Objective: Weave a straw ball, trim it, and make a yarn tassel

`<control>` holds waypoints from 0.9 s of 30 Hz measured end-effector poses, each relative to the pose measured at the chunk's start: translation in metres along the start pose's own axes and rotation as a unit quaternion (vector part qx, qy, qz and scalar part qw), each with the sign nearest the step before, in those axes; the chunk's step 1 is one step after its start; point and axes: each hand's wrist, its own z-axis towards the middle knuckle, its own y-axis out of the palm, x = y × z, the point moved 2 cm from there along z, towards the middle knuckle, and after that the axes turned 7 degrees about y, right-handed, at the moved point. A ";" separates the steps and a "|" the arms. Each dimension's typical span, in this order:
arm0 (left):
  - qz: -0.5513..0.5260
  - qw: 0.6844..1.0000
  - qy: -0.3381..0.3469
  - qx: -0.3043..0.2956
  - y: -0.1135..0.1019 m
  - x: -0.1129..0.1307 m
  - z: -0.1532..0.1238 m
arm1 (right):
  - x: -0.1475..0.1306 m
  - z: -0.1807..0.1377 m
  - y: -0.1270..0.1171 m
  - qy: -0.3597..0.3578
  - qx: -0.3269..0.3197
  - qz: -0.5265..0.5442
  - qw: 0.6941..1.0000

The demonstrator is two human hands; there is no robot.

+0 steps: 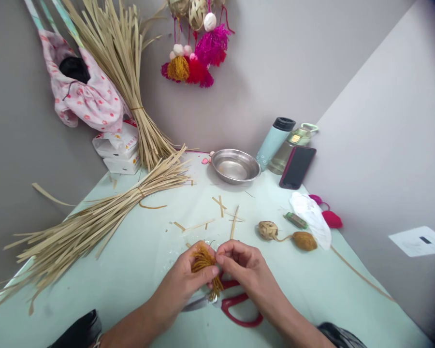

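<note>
Yarn bundle, mustard coloured [203, 258], is the thing being worked on in the head view, held up over the near part of the pale green bench [130, 299]. Left hand [190, 273] is clamped on it, thumb across the front, loose strands hanging out below. Right hand [244, 266] has its thumb and finger pinched together right at the yarn's edge, but what's between them is too small to make out.

Red-handled scissors [224, 307] lie on the bench below the hands, partly hidden by them. Off to the right, a little woven ball [267, 230] is joined by a cord to a fuzzy mustard-brown lump [304, 240]. Farther back there's a metal bowl [235, 166], with a light blue tumbler [275, 140] and a phone [297, 167] propped up to its right. Over on the left, one tied bundle of straw strips [123, 208] lies flat-ish, and a second bundle [130, 72] leans against the wall. Finished-looking tassels [178, 68] hang up top.
</note>
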 end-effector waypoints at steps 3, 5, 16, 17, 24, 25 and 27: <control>0.001 1.000 -0.019 -0.012 0.002 -0.003 0.000 | -0.002 -0.002 0.000 0.007 -0.015 0.011 1.000; -0.009 1.000 -0.026 -0.006 0.002 -0.002 0.000 | -0.005 -0.002 -0.002 -0.009 0.000 -0.011 1.000; -0.059 0.997 -0.001 0.048 0.002 0.013 -0.001 | -0.001 -0.003 -0.001 0.002 -0.015 -0.124 0.992; -0.054 0.997 0.002 0.047 0.002 0.013 -0.001 | -0.001 -0.003 0.000 0.005 -0.022 -0.125 0.992; 0.004 0.997 -0.002 0.076 -0.003 0.006 0.000 | -0.003 -0.003 -0.004 -0.019 0.050 -0.147 0.988; 0.012 0.997 -0.003 0.075 -0.003 0.006 0.001 | -0.003 -0.003 -0.005 -0.022 0.052 -0.147 0.988; 0.022 0.998 -0.007 0.062 -0.003 0.004 0.001 | -0.003 -0.003 -0.004 -0.021 0.045 -0.134 0.990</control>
